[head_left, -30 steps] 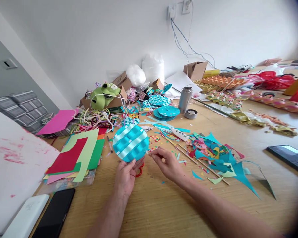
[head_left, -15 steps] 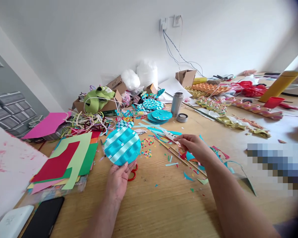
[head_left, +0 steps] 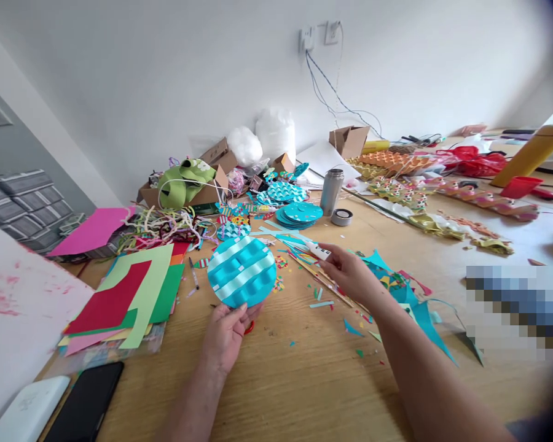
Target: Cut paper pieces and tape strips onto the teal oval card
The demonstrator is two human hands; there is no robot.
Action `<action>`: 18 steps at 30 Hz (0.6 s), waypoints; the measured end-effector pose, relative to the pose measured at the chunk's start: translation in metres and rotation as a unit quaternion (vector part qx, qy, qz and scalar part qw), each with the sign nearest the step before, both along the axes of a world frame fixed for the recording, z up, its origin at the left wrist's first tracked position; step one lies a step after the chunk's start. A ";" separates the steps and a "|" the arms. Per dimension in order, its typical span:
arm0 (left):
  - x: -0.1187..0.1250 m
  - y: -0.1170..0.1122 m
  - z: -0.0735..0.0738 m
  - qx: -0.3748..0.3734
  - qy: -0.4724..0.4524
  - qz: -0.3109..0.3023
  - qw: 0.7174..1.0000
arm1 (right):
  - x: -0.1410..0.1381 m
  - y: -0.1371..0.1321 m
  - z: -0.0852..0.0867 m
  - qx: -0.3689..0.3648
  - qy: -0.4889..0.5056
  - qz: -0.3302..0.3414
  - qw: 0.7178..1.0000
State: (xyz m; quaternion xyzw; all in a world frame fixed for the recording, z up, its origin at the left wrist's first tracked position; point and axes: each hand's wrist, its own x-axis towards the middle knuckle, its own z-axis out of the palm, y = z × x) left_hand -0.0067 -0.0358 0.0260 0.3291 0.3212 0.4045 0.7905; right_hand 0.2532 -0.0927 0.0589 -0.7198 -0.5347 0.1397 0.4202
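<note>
My left hand (head_left: 225, 334) pinches the lower edge of a round woven paper disc (head_left: 242, 271), teal with pale blue strips, held tilted above the wooden table (head_left: 304, 380). Red scissor handles (head_left: 249, 328) peek out under that hand. My right hand (head_left: 348, 273) reaches right of the disc and closes on a white glue tube (head_left: 317, 250), which lies among thin wooden sticks (head_left: 322, 283) and teal paper scraps (head_left: 396, 288).
Coloured paper sheets (head_left: 129, 294) lie at the left, with a black phone (head_left: 85, 405) and a white box (head_left: 25, 408) near the front edge. A steel bottle (head_left: 330, 191), a tape roll (head_left: 341, 217), a stack of teal discs (head_left: 299, 213) and cardboard boxes stand behind.
My right hand has left the disc's edge, swung right over the scraps, and closed on the white glue tube. The left hand keeps holding the disc.
</note>
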 end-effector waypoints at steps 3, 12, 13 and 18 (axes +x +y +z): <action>0.000 -0.002 0.001 0.002 0.005 -0.030 1.000 | -0.024 0.005 -0.001 0.069 0.104 0.058 0.990; 0.000 -0.005 0.003 0.005 0.031 -0.069 0.997 | -0.049 0.007 0.000 0.085 0.183 0.064 0.977; 0.000 -0.005 0.002 0.007 0.032 -0.070 0.997 | -0.049 0.006 0.000 0.082 0.177 0.062 0.979; -0.001 -0.005 0.002 0.011 0.033 -0.076 0.996 | -0.051 0.004 0.003 0.075 0.147 0.045 0.985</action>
